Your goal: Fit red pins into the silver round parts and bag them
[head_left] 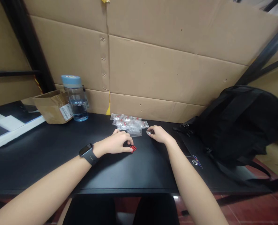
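My left hand (pixel 118 142), with a dark watch on its wrist, is low over the black table top. Its thumb and curled fingers close at one end of a small looped red cord (pixel 134 148). To the right, my right hand (pixel 159 134) has its fingertips closed on a small, shiny, round silvery piece (pixel 149 132), too small to name exactly. Just beyond both hands lies a pile of clear plastic packets (pixel 127 122) with small red and silvery items inside. One clear packet (pixel 134 131) at the near side of the pile looks flat.
A blue-lidded water bottle (pixel 77 98) stands at the back left beside an open cardboard box (pixel 51 107). On the right sits a black backpack (pixel 241 125). Near it lies a metal ring with a coloured strip (pixel 196 161). Cardboard panels (pixel 153 68) wall off the back.
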Tool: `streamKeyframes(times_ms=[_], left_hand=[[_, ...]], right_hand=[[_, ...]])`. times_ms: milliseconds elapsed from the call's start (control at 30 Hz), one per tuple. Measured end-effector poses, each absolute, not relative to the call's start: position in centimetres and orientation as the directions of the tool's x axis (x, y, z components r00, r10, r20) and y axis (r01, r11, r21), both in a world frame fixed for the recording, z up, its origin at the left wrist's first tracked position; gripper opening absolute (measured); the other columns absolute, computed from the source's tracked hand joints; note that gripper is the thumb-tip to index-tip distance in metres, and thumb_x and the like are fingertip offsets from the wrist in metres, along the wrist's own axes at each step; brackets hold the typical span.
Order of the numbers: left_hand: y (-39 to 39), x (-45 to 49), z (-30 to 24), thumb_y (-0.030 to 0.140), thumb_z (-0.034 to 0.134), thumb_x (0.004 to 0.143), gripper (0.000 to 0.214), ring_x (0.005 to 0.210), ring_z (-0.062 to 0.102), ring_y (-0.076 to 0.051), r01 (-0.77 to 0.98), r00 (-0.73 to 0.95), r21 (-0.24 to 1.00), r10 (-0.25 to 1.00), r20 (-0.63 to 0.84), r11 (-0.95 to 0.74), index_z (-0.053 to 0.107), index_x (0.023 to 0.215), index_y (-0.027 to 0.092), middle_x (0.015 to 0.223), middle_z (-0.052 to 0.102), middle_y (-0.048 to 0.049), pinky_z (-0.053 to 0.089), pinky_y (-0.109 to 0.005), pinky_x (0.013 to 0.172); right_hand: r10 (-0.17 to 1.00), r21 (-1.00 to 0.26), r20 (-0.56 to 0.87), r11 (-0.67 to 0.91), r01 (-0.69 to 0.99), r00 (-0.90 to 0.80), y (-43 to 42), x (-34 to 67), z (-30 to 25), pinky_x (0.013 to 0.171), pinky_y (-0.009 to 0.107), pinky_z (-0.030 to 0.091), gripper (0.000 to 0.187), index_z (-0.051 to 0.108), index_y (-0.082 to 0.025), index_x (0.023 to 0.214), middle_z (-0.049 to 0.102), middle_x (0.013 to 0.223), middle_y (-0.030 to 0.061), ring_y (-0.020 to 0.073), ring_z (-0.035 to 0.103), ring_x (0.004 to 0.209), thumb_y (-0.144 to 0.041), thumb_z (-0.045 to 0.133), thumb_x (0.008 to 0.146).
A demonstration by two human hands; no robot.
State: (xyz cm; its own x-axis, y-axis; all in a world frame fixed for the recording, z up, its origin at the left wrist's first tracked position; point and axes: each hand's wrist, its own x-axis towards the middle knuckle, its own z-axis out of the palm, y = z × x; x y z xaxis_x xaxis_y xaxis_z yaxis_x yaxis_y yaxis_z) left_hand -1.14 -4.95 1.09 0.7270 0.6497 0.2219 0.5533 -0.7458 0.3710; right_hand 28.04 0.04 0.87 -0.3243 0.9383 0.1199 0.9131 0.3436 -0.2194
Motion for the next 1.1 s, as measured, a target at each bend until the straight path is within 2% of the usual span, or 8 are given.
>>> streamKeyframes(times_ms=[133, 267, 400, 533, 633, 733, 933, 1100], left_hand=[[-4.5, -1.9, 1.5, 0.047, 0.073, 0.090, 0.020, 0.096, 0.069, -0.022, 0.541, 0.750, 0.371, 0.632, 0.194, -0.755, 0.078, 0.096, 0.030, 0.094, 0.078, -0.0003, 0.033, -0.035, 0.090], [-4.2, -2.6, 2.0, 0.045, 0.072, 0.090, 0.016, 0.092, 0.069, -0.021, 0.523, 0.762, 0.389, 0.621, 0.185, -0.758, 0.079, 0.091, 0.031, 0.090, 0.078, 0.0014, 0.033, -0.035, 0.092], [-4.3, -2.4, 1.9, 0.047, 0.074, 0.087, 0.018, 0.092, 0.069, -0.022, 0.511, 0.757, 0.405, 0.621, 0.206, -0.758, 0.080, 0.092, 0.031, 0.091, 0.078, 0.0006, 0.035, -0.036, 0.094], [-4.4, -1.7, 1.3, 0.049, 0.073, 0.089, 0.020, 0.098, 0.068, -0.024, 0.503, 0.758, 0.389, 0.610, 0.229, -0.771, 0.079, 0.095, 0.031, 0.096, 0.078, -0.0014, 0.034, -0.037, 0.096], [-4.4, -1.4, 0.9, 0.040, 0.069, 0.093, 0.014, 0.101, 0.068, -0.023, 0.498, 0.767, 0.355, 0.593, 0.245, -0.791, 0.079, 0.092, 0.031, 0.095, 0.078, -0.0010, 0.034, -0.037, 0.097], [-4.5, -1.3, 1.0, 0.036, 0.069, 0.094, 0.014, 0.104, 0.068, -0.024, 0.500, 0.750, 0.350, 0.598, 0.281, -0.792, 0.080, 0.089, 0.030, 0.101, 0.077, -0.0013, 0.036, -0.037, 0.098], [-4.6, -1.5, 2.2, 0.042, 0.069, 0.091, 0.020, 0.088, 0.072, -0.022, 0.485, 0.530, 0.557, 0.733, 0.426, -0.674, 0.076, 0.089, 0.024, 0.093, 0.080, -0.0017, 0.050, -0.034, 0.089], [-4.2, -1.9, 2.5, 0.044, 0.071, 0.090, 0.020, 0.093, 0.074, -0.025, 0.499, 0.308, 0.640, 0.810, 0.499, -0.584, 0.080, 0.094, 0.026, 0.099, 0.081, -0.0010, 0.052, -0.036, 0.090]], right_hand=[[0.930, -0.260, 0.137, 0.365, 0.894, -0.340, 0.0, 27.9, 1.0, 0.083, 0.027, 0.051, 0.023, 0.078, -0.024, 0.101, 0.079, 0.098, 0.0046, 0.0216, 0.074, 0.092, -0.014, 0.071, 0.082], [0.926, -0.265, 0.156, 0.373, 0.889, -0.342, -0.3, 27.8, 1.2, 0.083, 0.028, 0.051, 0.018, 0.077, -0.026, 0.099, 0.079, 0.099, 0.0036, 0.0214, 0.073, 0.093, -0.019, 0.072, 0.084], [0.910, -0.321, 0.270, 0.394, 0.861, -0.315, -0.7, 27.4, 1.8, 0.083, 0.029, 0.052, 0.019, 0.075, -0.027, 0.105, 0.078, 0.101, 0.0037, 0.0208, 0.072, 0.091, -0.026, 0.071, 0.086], [0.872, -0.459, 0.380, 0.466, 0.756, -0.307, -1.4, 26.6, 2.7, 0.080, 0.030, 0.054, 0.031, 0.071, -0.025, 0.113, 0.077, 0.101, 0.0030, 0.0188, 0.070, 0.084, -0.031, 0.076, 0.082], [0.816, -0.499, 0.472, 0.560, 0.661, -0.334, -2.2, 25.7, 3.3, 0.079, 0.030, 0.054, 0.045, 0.066, -0.025, 0.121, 0.075, 0.107, 0.0029, 0.0179, 0.069, 0.085, -0.030, 0.078, 0.078], [0.766, -0.536, 0.541, 0.633, 0.559, -0.347, -3.1, 24.8, 3.8, 0.079, 0.030, 0.055, 0.046, 0.062, -0.026, 0.121, 0.074, 0.113, 0.0039, 0.0183, 0.070, 0.089, -0.028, 0.077, 0.077], [0.736, -0.607, 0.590, 0.676, 0.418, -0.333, -4.2, 23.0, 3.8, 0.085, 0.033, 0.058, 0.043, 0.061, -0.026, 0.117, 0.073, 0.118, 0.0045, 0.0213, 0.073, 0.099, -0.026, 0.075, 0.077], [0.711, -0.636, 0.612, 0.703, 0.318, -0.347, -4.6, 21.2, 2.9, 0.083, 0.033, 0.059, 0.044, 0.061, -0.026, 0.118, 0.072, 0.119, 0.0046, 0.0226, 0.073, 0.103, -0.027, 0.076, 0.077]])
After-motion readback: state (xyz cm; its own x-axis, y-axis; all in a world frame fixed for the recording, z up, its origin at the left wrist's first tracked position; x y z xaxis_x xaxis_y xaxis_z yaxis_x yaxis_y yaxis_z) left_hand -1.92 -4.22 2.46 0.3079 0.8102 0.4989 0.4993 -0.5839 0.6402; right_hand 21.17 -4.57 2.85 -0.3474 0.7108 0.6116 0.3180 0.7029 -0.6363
